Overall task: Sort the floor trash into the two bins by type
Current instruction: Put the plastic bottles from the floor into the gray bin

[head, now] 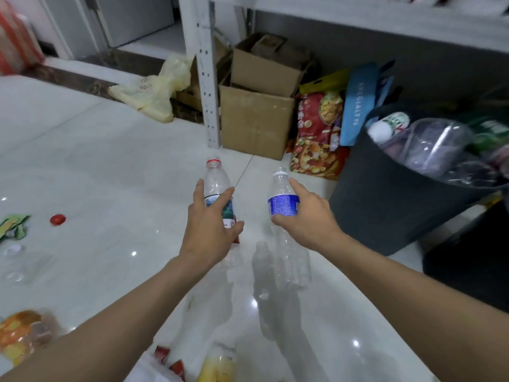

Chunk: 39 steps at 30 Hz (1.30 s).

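My left hand [210,230] grips a clear plastic bottle with a red neck ring [216,181] around its label, held up above the floor. My right hand [307,219] grips a second clear bottle with a blue label [282,198], neck pointing away from me. Both bottles are uncapped and look empty. To the right stands a dark grey bin [385,199], tilted in view and holding several clear plastic bottles. A black bin [473,260] sits just beyond it at the right edge, its contents hidden.
Floor trash lies around: a red cap [57,219], a green wrapper [13,226], clear plastic [22,266], an orange snack bag [22,334], a yellow-filled bottle [219,362], red wrappers [168,359]. Cardboard boxes [256,125], snack bags [319,133] and a shelf post [208,73] stand behind.
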Each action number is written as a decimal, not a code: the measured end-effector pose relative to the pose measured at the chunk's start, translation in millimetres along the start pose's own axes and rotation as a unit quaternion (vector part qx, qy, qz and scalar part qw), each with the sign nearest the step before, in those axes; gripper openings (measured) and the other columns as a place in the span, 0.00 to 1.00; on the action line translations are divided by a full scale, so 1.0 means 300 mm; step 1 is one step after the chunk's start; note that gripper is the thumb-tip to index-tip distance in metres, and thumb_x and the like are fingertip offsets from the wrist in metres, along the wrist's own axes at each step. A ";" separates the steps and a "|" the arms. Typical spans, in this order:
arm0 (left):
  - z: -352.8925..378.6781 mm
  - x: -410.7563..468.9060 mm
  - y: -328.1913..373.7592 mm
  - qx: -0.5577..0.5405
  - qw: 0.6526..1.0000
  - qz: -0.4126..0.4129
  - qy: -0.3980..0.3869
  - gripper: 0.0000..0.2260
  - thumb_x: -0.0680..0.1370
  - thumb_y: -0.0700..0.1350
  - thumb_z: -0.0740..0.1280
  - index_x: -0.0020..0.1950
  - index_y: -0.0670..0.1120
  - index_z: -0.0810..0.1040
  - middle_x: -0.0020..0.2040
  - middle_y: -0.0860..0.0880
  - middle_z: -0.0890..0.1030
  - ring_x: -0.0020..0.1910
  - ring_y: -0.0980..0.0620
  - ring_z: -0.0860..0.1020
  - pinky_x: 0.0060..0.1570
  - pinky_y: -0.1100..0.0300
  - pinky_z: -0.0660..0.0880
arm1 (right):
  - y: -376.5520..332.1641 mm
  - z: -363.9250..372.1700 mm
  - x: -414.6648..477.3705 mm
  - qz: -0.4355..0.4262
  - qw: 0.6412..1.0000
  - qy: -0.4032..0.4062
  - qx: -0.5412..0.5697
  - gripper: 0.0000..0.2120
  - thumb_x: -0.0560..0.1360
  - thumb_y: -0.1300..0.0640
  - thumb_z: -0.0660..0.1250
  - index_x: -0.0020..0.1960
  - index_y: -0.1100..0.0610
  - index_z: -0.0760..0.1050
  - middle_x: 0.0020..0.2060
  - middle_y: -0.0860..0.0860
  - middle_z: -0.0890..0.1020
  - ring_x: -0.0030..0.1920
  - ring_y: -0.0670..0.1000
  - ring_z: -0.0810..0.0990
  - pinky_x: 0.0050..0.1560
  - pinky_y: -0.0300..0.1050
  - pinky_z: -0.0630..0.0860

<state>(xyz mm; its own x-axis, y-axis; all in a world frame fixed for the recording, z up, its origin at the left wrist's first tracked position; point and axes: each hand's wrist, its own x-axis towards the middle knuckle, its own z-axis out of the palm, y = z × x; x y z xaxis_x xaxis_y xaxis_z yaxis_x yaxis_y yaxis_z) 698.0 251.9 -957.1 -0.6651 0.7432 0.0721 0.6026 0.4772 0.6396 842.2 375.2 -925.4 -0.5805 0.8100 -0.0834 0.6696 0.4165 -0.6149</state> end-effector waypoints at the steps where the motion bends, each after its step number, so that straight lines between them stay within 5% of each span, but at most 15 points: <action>1: -0.008 0.010 0.044 -0.002 1.000 0.019 -0.003 0.30 0.74 0.50 0.72 0.74 0.58 0.64 0.79 0.51 0.45 0.74 0.46 0.58 0.69 0.57 0.64 | 0.005 -0.046 -0.002 0.004 1.000 0.010 0.008 0.42 0.71 0.48 0.73 0.78 0.46 0.54 0.57 0.48 0.73 0.51 0.48 0.70 0.45 0.41 0.71; 12: -0.033 0.076 0.535 -0.041 0.980 0.192 -0.012 0.31 0.73 0.50 0.73 0.73 0.59 0.65 0.79 0.52 0.48 0.76 0.51 0.55 0.66 0.64 0.59 | 0.080 -0.457 -0.058 0.020 0.986 0.140 0.091 0.39 0.68 0.47 0.74 0.75 0.45 0.61 0.60 0.47 0.76 0.55 0.49 0.75 0.51 0.40 0.71; 19: -0.007 0.115 0.771 -0.050 0.964 0.260 -0.015 0.31 0.73 0.51 0.73 0.74 0.58 0.65 0.79 0.51 0.49 0.76 0.51 0.53 0.71 0.58 0.59 | 0.115 -0.677 -0.067 0.010 0.975 0.202 0.095 0.39 0.68 0.48 0.75 0.75 0.47 0.63 0.63 0.46 0.75 0.57 0.48 0.74 0.51 0.40 0.71; 23: 0.014 0.147 0.861 -0.050 0.959 0.278 -0.033 0.31 0.73 0.52 0.73 0.74 0.60 0.64 0.79 0.51 0.49 0.77 0.51 0.51 0.71 0.57 0.58 | 0.149 -0.773 -0.065 0.035 0.969 0.226 0.096 0.40 0.66 0.46 0.76 0.74 0.47 0.65 0.64 0.47 0.76 0.59 0.49 0.76 0.56 0.44 0.74; 27: 0.038 0.194 0.933 -0.044 0.954 0.292 -0.040 0.31 0.73 0.51 0.73 0.74 0.59 0.65 0.79 0.50 0.51 0.77 0.50 0.53 0.72 0.58 0.56 | 0.160 -0.870 -0.066 0.043 0.964 0.244 0.102 0.29 0.68 0.51 0.75 0.68 0.47 0.72 0.48 0.46 0.77 0.49 0.49 0.77 0.45 0.42 0.72; 33: 0.075 0.257 1.027 -0.032 0.953 0.295 -0.058 0.31 0.74 0.51 0.72 0.74 0.59 0.63 0.79 0.50 0.52 0.77 0.50 0.54 0.71 0.58 0.57 | 0.202 -0.970 -0.010 0.067 0.959 0.246 0.128 0.26 0.69 0.52 0.75 0.66 0.50 0.73 0.40 0.43 0.75 0.47 0.50 0.78 0.44 0.44 0.76; 39: 0.120 0.354 1.084 -0.028 0.957 0.283 -0.059 0.31 0.75 0.48 0.71 0.75 0.59 0.62 0.79 0.50 0.53 0.77 0.49 0.55 0.70 0.57 0.59 | 0.253 -1.044 0.073 0.126 0.958 0.216 0.139 0.23 0.68 0.51 0.74 0.60 0.51 0.70 0.47 0.50 0.76 0.49 0.53 0.79 0.48 0.49 0.79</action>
<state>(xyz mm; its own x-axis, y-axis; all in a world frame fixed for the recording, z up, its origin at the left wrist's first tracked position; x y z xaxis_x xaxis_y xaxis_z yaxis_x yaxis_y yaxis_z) 839.3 503.1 -769.0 -0.1824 0.9244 0.3349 0.8252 -0.0413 0.5634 1025.5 553.8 -728.2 -0.1294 0.9908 0.0389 0.5787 0.1073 -0.8085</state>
